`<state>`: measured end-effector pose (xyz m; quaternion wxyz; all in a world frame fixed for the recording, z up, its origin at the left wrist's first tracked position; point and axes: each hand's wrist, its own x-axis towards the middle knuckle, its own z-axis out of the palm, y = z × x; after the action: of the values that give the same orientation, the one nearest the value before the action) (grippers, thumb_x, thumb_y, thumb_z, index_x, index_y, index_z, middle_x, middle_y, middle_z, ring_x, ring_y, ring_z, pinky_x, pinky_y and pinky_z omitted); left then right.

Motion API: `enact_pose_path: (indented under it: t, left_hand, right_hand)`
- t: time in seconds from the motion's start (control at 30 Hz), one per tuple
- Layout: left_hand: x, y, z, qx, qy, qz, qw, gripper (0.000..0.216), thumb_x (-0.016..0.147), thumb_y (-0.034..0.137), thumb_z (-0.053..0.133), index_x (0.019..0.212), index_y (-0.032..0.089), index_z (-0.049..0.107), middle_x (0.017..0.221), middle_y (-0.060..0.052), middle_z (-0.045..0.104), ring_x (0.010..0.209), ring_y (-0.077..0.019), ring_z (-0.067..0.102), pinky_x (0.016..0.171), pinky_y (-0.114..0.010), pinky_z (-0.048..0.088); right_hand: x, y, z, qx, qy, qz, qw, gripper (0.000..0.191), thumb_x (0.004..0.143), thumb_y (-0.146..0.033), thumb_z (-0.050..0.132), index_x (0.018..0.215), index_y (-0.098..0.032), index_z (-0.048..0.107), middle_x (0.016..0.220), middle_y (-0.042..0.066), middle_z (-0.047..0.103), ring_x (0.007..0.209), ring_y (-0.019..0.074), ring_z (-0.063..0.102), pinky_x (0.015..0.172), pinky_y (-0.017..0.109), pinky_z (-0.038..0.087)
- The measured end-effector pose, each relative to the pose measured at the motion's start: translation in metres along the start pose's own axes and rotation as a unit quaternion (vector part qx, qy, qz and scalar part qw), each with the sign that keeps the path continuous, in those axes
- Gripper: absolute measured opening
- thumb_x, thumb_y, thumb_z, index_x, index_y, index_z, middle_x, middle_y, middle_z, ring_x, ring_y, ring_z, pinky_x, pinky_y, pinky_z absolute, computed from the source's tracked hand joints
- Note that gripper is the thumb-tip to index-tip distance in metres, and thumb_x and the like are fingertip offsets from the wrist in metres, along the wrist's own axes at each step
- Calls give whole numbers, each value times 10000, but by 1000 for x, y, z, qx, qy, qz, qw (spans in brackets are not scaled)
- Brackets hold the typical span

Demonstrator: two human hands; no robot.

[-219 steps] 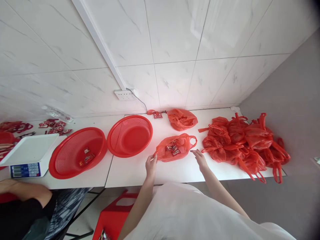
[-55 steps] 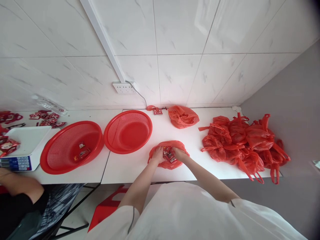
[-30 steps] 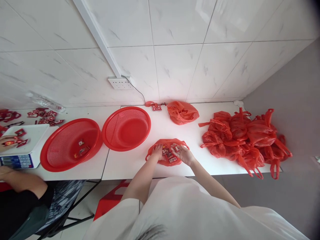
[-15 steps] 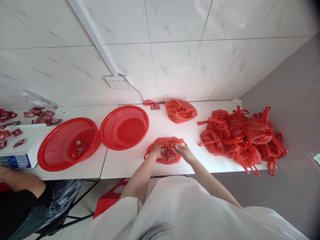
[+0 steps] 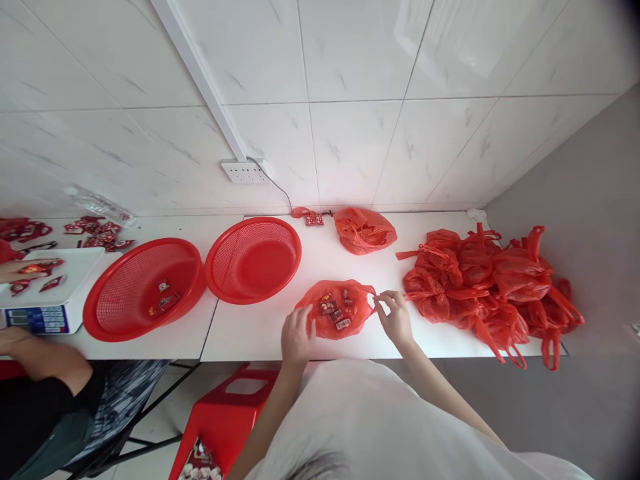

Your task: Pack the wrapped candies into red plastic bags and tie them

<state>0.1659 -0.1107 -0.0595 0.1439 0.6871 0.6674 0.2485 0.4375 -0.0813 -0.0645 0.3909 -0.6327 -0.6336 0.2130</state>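
A red plastic bag (image 5: 336, 310) with several small red packets inside lies on the white table (image 5: 350, 263) in front of me. My left hand (image 5: 297, 339) grips the bag's left edge with curled fingers. My right hand (image 5: 395, 315) pinches the bag's right handle and holds it out to the right. The bag lies stretched between both hands.
A heap of tied red bags (image 5: 493, 287) fills the table's right end. Another red bag (image 5: 365, 230) lies near the wall. Two red mesh baskets (image 5: 253, 259) (image 5: 143, 287) stand to the left. Further left, another person's hand (image 5: 15, 270) holds packets over a white scale (image 5: 45, 293). A red stool (image 5: 220, 420) stands below.
My hands have come off the middle of the bag and moved apart to its two ends. The right hand has pulled the handle out to the right.
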Motion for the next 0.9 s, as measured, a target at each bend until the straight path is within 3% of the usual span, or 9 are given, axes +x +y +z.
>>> enact_pose_path:
  t: [0.07, 0.1, 0.2, 0.27, 0.43, 0.6, 0.73, 0.83, 0.9]
  left_hand:
    - [-15, -11, -7, 4, 59, -102, 993, 502, 860, 351, 550, 1316, 146, 494, 1258, -170, 550, 1197, -301, 505, 1024, -442, 401]
    - [-18, -18, -7, -8, 53, -168, 984, 539, 818, 382, 600, 1282, 122, 516, 1249, -191, 552, 1189, -327, 508, 1007, -467, 408]
    - [-15, -36, -8, -91, -53, -320, 942, 364, 755, 422, 640, 973, 130, 654, 1051, -172, 652, 1050, -344, 594, 937, -485, 444]
    - [-7, -39, -12, -140, -74, -349, 924, 277, 778, 432, 607, 840, 168, 659, 992, -134, 684, 1012, -310, 621, 922, -449, 459]
    - [23, -2, -57, -305, 115, -318, 890, 277, 726, 448, 699, 812, 187, 661, 1259, -113, 619, 1196, -273, 549, 1013, -398, 425]
    - [58, 55, -106, -474, 144, -196, 846, 359, 722, 406, 744, 994, 175, 703, 1211, -114, 656, 1180, -258, 570, 1049, -410, 396]
    - [83, 76, -113, -541, 55, -71, 836, 295, 758, 362, 729, 982, 175, 688, 1032, -90, 699, 1039, -225, 631, 979, -383, 444]
    - [95, 83, -104, -555, -72, -38, 828, 405, 779, 355, 704, 1149, 207, 633, 759, -3, 646, 719, -145, 624, 864, -358, 485]
    - [99, 89, -94, -505, -164, -40, 846, 499, 756, 330, 720, 1226, 227, 588, 683, 35, 592, 616, -119, 563, 756, -318, 491]
  right_hand:
    - [2, 4, 0, -4, 28, 15, 999, 231, 889, -396, 537, 1004, -215, 623, 1058, 123, 602, 1032, 276, 569, 872, 466, 501]
    - [4, 7, 3, -3, 33, 26, 999, 279, 861, -412, 572, 1049, -207, 599, 1108, 136, 595, 1077, 290, 552, 897, 486, 488]
    - [14, 9, 13, -3, -5, 76, 997, 361, 772, -427, 652, 1037, -187, 603, 1216, 172, 576, 1179, 334, 512, 976, 545, 426]
    - [24, 4, 15, 12, -53, 107, 993, 239, 768, -397, 635, 887, -189, 638, 1193, 168, 606, 1162, 336, 538, 989, 549, 411]
    - [53, -41, -17, 101, -34, 95, 990, 196, 798, -395, 614, 816, -203, 646, 1217, 123, 629, 1126, 286, 581, 988, 509, 425]
    - [70, -92, -56, 206, 36, 19, 978, 192, 813, -398, 653, 847, -209, 648, 1185, 91, 649, 1128, 251, 590, 1002, 447, 436]
    - [79, -113, -53, 245, 12, 16, 969, 218, 831, -408, 639, 870, -193, 649, 913, 64, 701, 928, 231, 653, 933, 426, 479]
    - [85, -135, -42, 254, -12, -27, 967, 185, 844, -378, 625, 844, -193, 639, 852, 48, 690, 856, 208, 651, 879, 383, 501]
    - [84, -153, -37, 250, -63, -73, 964, 153, 866, -341, 599, 832, -197, 637, 848, 42, 688, 834, 194, 649, 841, 352, 510]
